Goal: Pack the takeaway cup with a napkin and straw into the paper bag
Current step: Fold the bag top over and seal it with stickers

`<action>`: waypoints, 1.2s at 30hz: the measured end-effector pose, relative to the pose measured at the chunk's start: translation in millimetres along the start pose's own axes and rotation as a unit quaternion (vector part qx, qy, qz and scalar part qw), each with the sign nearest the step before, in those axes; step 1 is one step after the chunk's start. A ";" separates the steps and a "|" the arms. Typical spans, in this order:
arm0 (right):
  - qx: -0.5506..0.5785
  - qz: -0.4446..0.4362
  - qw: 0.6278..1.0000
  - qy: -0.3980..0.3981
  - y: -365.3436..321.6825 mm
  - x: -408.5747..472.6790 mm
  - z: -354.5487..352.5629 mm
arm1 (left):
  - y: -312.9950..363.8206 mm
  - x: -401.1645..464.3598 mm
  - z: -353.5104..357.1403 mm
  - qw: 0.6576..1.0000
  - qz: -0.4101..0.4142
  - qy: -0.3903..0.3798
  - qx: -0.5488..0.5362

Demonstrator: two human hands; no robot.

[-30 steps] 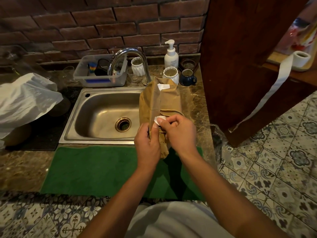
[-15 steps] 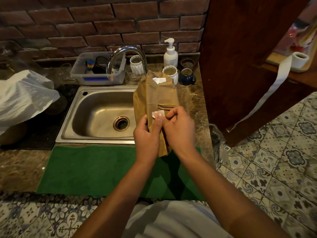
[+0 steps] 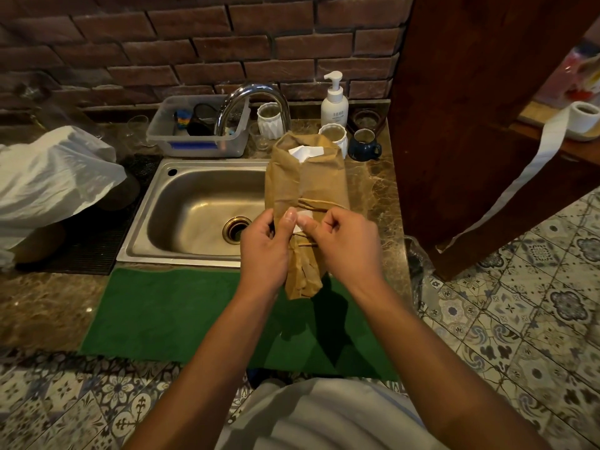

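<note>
A brown paper bag [image 3: 319, 180] lies lengthwise on the counter, between the sink and the wooden cabinet, its near end over the green mat. Something white, maybe a napkin [image 3: 305, 153], shows at its far end. Both hands meet at the bag's middle, by its twine handles. My left hand [image 3: 264, 251] grips the bag's left side with the thumb up. My right hand [image 3: 345, 246] pinches a small white paper piece [image 3: 304, 219] against the bag. No cup or straw is visible.
The steel sink [image 3: 198, 209] and curved tap [image 3: 253, 102] lie left of the bag. Behind it stand a white ribbed cup [image 3: 334, 136], a blue mug [image 3: 365, 144], a soap pump bottle [image 3: 335, 102] and a plastic tub [image 3: 198, 128]. A wooden cabinet [image 3: 470, 125] rises on the right.
The bag has shifted slightly and both hands have slid up along it; they still work the small white piece at the bag's middle.
</note>
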State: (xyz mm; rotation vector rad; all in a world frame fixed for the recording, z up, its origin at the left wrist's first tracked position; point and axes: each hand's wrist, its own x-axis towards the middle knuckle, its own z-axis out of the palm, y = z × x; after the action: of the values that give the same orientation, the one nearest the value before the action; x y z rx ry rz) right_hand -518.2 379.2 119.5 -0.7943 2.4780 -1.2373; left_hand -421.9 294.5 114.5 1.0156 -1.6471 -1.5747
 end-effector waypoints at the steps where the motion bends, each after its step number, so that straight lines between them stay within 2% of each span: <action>1: 0.011 0.006 1.000 -0.001 0.8 1.7 -2.4 | -0.1 -0.2 -0.9 1.000 -0.001 0.001 -0.009; 7: 0.018 0.019 1.000 -0.016 6.4 9.0 -11.0 | -2.5 -7.7 2.6 0.999 0.017 0.028 -0.006; 11: -0.121 0.005 0.992 -0.028 4.1 13.5 -24.7 | -8.7 -6.3 -2.1 0.998 0.035 -0.005 0.056; 14: -0.235 -0.074 0.969 -0.028 2.7 13.0 -32.5 | -16.5 0.9 -8.6 0.987 0.049 -0.073 0.136; 17: -0.250 -0.227 0.941 -0.033 -0.1 9.2 -39.3 | -19.0 14.8 -16.5 0.946 0.108 -0.190 0.241; 19: -0.297 -0.291 0.904 -0.101 -4.0 16.1 -48.0 | -15.3 24.2 -19.3 0.903 0.132 -0.272 0.305; 21: -0.348 -0.296 0.867 -0.198 -7.1 30.1 -53.0 | -8.4 31.6 -20.1 0.870 0.150 -0.326 0.339; 24: -0.404 -0.274 0.832 -0.265 -11.6 39.3 -55.5 | 1.7 39.5 -16.7 0.830 0.159 -0.385 0.372; 27: -0.393 -0.269 0.831 -0.288 -10.7 36.9 -48.0 | 3.3 42.6 -10.5 0.790 0.182 -0.418 0.410; 32: -0.283 -0.204 0.851 -0.393 9.1 45.4 -44.0 | 4.0 47.4 -9.2 0.776 0.155 -0.445 0.420; 36: -0.214 -0.175 0.866 -0.417 18.0 47.5 -45.9 | 6.8 49.1 -12.5 0.755 0.139 -0.471 0.434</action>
State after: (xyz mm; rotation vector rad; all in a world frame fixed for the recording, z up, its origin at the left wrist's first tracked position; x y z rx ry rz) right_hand -584.3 390.7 133.4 -1.5421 1.8986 -0.2465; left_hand -436.4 245.6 119.1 0.2092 -3.2334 -1.0964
